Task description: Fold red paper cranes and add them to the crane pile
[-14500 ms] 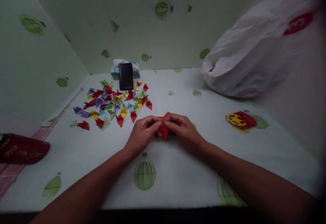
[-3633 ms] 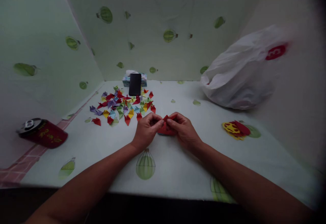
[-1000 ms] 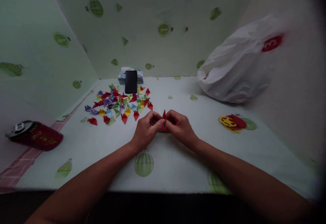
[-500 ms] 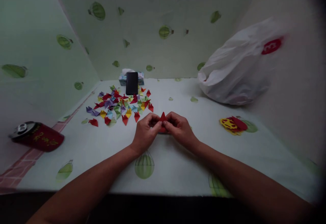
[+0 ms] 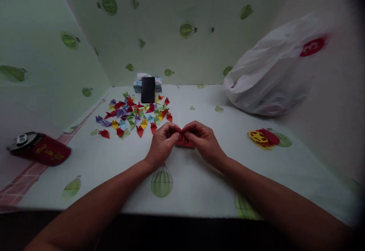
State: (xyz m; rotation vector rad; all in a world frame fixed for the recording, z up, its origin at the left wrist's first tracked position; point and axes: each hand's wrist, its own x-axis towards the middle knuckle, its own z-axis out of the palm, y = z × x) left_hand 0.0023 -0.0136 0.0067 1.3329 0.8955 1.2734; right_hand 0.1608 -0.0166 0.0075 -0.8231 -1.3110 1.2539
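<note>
At a table under a pale cover printed with green hot-air balloons (image 5: 194,184), a person's left hand (image 5: 164,142) and right hand (image 5: 205,141) meet over a small red piece of folded paper (image 5: 184,142), each pinching it narrowly between thumb and bent fingers, near the middle of the tabletop. In dim light and behind the fingers, its exact shape cannot be made out, nor whether the red lying just below the thumbs is part of the same piece. The step in hand looks to be a fine fold or crease; the next move seems to call for a steady hold from one hand while the other presses the edge flat. Beyond the left hand spreads a loose cluster of small multicoloured folded-paper figures (image 5: 131,121), in front of a dark upright smartphone (image 5: 148,90). Well apart, beyond the right hand, lie flat yellow and red cut-out shapes (image 5: 260,137).
</note>
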